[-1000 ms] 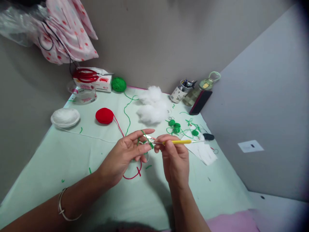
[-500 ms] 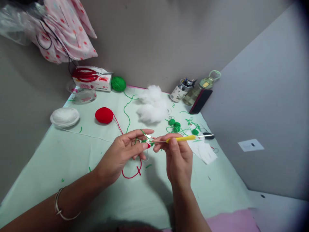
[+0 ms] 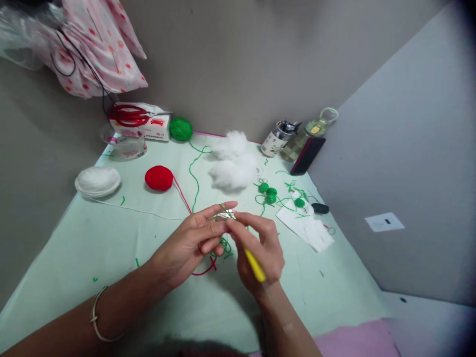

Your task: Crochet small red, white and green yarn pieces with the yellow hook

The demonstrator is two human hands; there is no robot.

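Observation:
My left hand [image 3: 199,238] is closed in a pinch on a small crochet piece, almost wholly hidden by the fingers now. Green yarn [image 3: 225,210] runs over the raised left index finger. My right hand [image 3: 262,245] meets it fingertip to fingertip, thumb and index finger at the work. A crochet hook with a yellow handle [image 3: 255,264] is tucked in the right hand, pointing back toward the wrist. Under the hands lie loops of green yarn [image 3: 225,245] and a red yarn tail [image 3: 204,271].
Beyond the hands are a red yarn ball [image 3: 159,178], a green yarn ball [image 3: 181,129], white yarn [image 3: 97,180] and stuffing [image 3: 234,163]. Small green crocheted balls [image 3: 271,198] and paper [image 3: 307,225] lie right. Scissors [image 3: 130,115] top a box; a phone [image 3: 308,156] leans on a bottle [image 3: 316,128].
My right hand has turned and closed in on the left fingertips. The hook has swung from pointing level to lying back in the palm. The red bit of the piece is now covered.

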